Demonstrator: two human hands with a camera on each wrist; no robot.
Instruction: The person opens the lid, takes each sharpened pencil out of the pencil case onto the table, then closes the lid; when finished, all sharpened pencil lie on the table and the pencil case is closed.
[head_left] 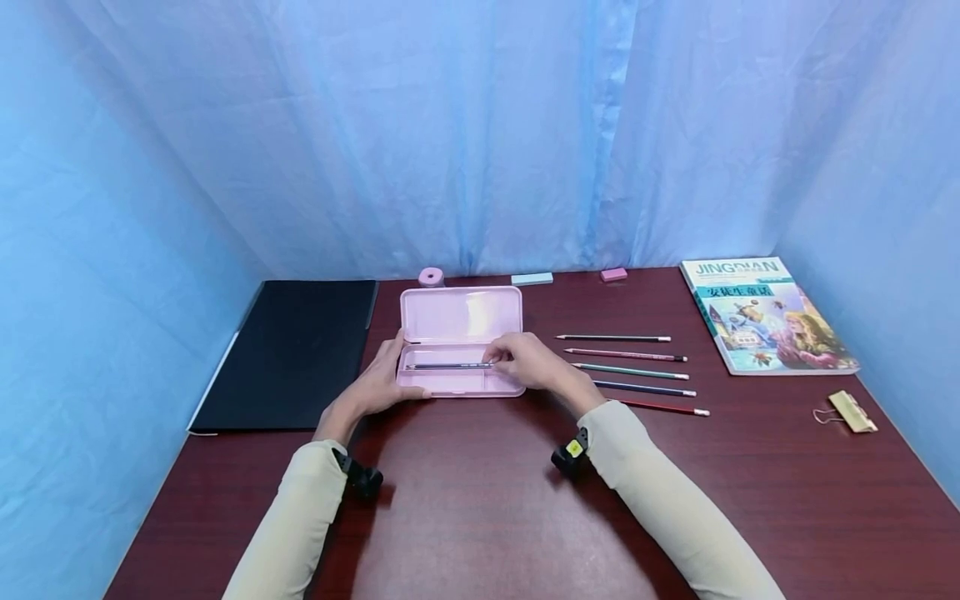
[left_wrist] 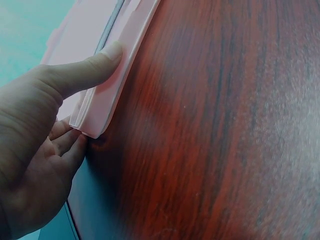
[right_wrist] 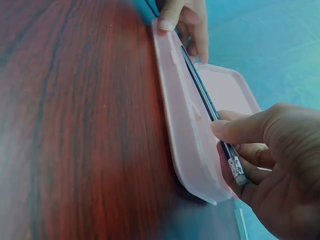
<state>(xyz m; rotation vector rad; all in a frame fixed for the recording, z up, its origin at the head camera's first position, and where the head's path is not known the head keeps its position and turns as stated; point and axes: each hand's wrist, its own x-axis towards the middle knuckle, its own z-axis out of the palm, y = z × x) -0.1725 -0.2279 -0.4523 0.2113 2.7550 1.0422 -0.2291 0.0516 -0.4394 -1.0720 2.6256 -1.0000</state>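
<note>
An open pink pencil case lies on the table with its lid tipped back. My left hand grips its left end; in the left wrist view the thumb lies over the front rim and the other fingers are at the end wall. Between thumb and fingers, my right hand pinches a dark striped pencil near its white eraser end. The pencil lies lengthwise over the case's tray, its point toward the left hand. Whether it touches the tray floor I cannot tell.
Several pencils, among them a green pencil, lie in a row right of the case. Behind it stand a pink roll, a light blue block and a pink eraser. A black folder, book and binder clip flank them.
</note>
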